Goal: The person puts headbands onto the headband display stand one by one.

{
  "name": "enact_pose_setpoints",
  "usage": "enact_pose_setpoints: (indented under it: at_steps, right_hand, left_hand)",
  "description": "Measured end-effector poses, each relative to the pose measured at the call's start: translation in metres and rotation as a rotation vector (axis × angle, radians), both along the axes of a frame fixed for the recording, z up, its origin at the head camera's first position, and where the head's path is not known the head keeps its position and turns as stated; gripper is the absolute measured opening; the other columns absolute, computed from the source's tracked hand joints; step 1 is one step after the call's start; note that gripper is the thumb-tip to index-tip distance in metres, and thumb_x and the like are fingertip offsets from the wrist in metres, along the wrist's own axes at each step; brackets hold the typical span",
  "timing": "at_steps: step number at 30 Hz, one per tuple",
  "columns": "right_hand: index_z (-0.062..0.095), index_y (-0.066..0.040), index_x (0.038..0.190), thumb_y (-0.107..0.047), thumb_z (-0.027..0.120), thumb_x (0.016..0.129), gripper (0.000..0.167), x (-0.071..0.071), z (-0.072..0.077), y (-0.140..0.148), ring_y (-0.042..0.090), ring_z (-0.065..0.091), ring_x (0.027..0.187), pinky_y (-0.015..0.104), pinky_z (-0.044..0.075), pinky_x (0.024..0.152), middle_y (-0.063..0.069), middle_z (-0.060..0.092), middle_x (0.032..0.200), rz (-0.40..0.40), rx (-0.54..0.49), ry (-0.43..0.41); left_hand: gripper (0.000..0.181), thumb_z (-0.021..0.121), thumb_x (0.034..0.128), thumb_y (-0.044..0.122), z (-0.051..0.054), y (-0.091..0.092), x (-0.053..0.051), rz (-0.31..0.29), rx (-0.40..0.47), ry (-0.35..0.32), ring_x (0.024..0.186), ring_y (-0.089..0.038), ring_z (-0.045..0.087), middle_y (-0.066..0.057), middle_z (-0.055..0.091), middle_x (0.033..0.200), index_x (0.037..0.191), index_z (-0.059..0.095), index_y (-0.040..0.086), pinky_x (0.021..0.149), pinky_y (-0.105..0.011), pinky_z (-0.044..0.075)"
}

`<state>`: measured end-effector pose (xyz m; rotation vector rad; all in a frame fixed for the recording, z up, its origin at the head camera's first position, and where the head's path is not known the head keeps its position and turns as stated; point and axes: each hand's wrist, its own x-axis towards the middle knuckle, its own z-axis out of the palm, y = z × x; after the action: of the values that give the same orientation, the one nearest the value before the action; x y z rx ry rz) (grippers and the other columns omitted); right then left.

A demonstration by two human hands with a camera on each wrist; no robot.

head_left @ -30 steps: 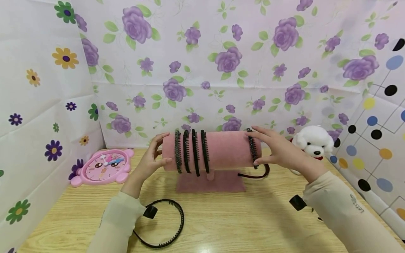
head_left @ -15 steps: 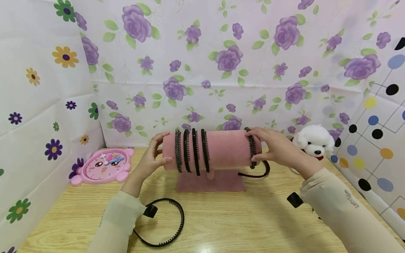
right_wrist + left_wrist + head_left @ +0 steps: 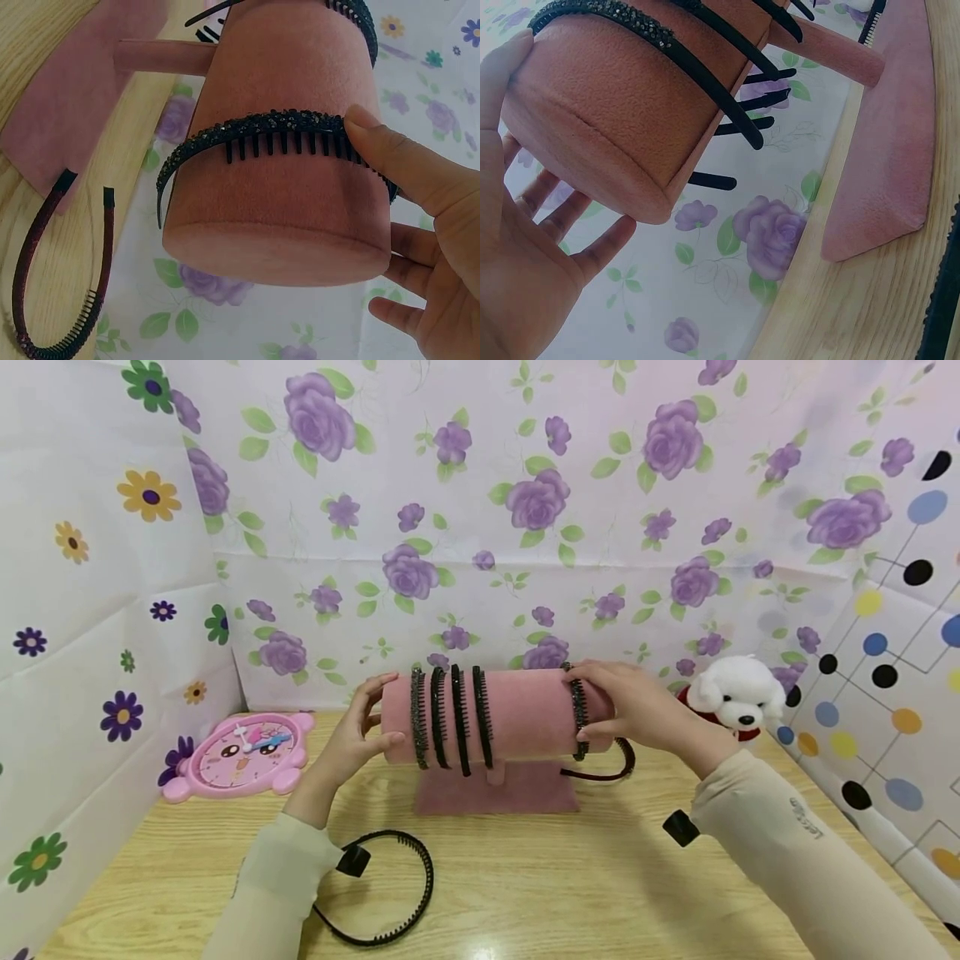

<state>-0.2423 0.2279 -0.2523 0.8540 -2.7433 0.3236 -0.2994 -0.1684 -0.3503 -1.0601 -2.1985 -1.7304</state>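
Observation:
A pink plush headband stand [image 3: 525, 718] has a horizontal roll on a flat base [image 3: 495, 795]. At the roll's left end my left hand [image 3: 351, 739] holds it, thumb in front and fingers behind; the left wrist view shows those fingers [image 3: 600, 244] beneath the roll. My right hand [image 3: 647, 706] grips a glittery black toothed headband [image 3: 580, 718] near the roll's right end. In the right wrist view the thumb [image 3: 367, 127] presses its sequinned band, while part of the far side is hidden. Several black headbands [image 3: 462, 727] sit around the roll's left half.
A dark red headband [image 3: 628, 764] lies behind the base at right. On the wooden table [image 3: 570, 893], a black toothed headband [image 3: 429, 893] lies near my left sleeve. A pink clock [image 3: 243, 756] stands left; a white toy dog [image 3: 738, 693] sits right. Patterned sheets cover the walls.
My right hand's fingers have come down onto the glittery headband, and hand and headband have shifted a little left along the roll. The left hand stays in place.

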Motion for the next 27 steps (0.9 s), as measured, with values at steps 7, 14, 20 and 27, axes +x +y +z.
enact_pose_setpoints:
  at_steps: [7, 14, 20, 27]
  right_hand:
    - [0.049, -0.021, 0.136, -0.038, 0.083, 0.072, 0.074, 0.000, 0.004, -0.010, 0.036, 0.049, 0.128, 0.057, 0.037, 0.105, 0.011, 0.051, 0.142, -0.017, -0.001, -0.038]
    - [0.049, -0.022, 0.136, -0.038, 0.082, 0.073, 0.073, -0.004, 0.004, -0.020, 0.033, 0.048, 0.130, 0.055, 0.035, 0.107, 0.010, 0.052, 0.141, -0.005, 0.009, -0.066]
    - [0.050, -0.023, 0.135, -0.039, 0.083, 0.072, 0.072, -0.005, 0.005, -0.028, 0.032, 0.048, 0.129, 0.055, 0.035, 0.107, 0.009, 0.053, 0.140, -0.006, 0.013, -0.066]
    - [0.050, -0.022, 0.135, -0.039, 0.082, 0.073, 0.072, -0.006, 0.007, -0.037, 0.032, 0.047, 0.131, 0.055, 0.033, 0.110, 0.009, 0.053, 0.140, -0.005, 0.020, -0.081]
  left_hand:
    - [0.076, 0.067, 0.0870, 0.011, 0.001, 0.000, 0.000, -0.003, -0.001, 0.008, 0.135, -0.003, 0.032, -0.009, 0.024, 0.155, 0.150, 0.025, 0.018, 0.102, -0.037, 0.035]
    - [0.076, 0.067, 0.0873, 0.011, -0.001, 0.000, 0.001, -0.005, -0.002, 0.010, 0.135, -0.004, 0.031, -0.008, 0.023, 0.156, 0.150, 0.025, 0.017, 0.101, -0.043, 0.034]
    - [0.076, 0.067, 0.0871, 0.010, -0.001, 0.000, 0.001, -0.005, 0.001, 0.008, 0.134, -0.004, 0.032, -0.009, 0.025, 0.154, 0.150, 0.025, 0.017, 0.100, -0.031, 0.036]
    - [0.076, 0.066, 0.0868, 0.010, -0.001, 0.001, 0.000, -0.001, -0.001, 0.005, 0.134, -0.003, 0.032, -0.009, 0.027, 0.154, 0.150, 0.025, 0.017, 0.100, -0.035, 0.036]
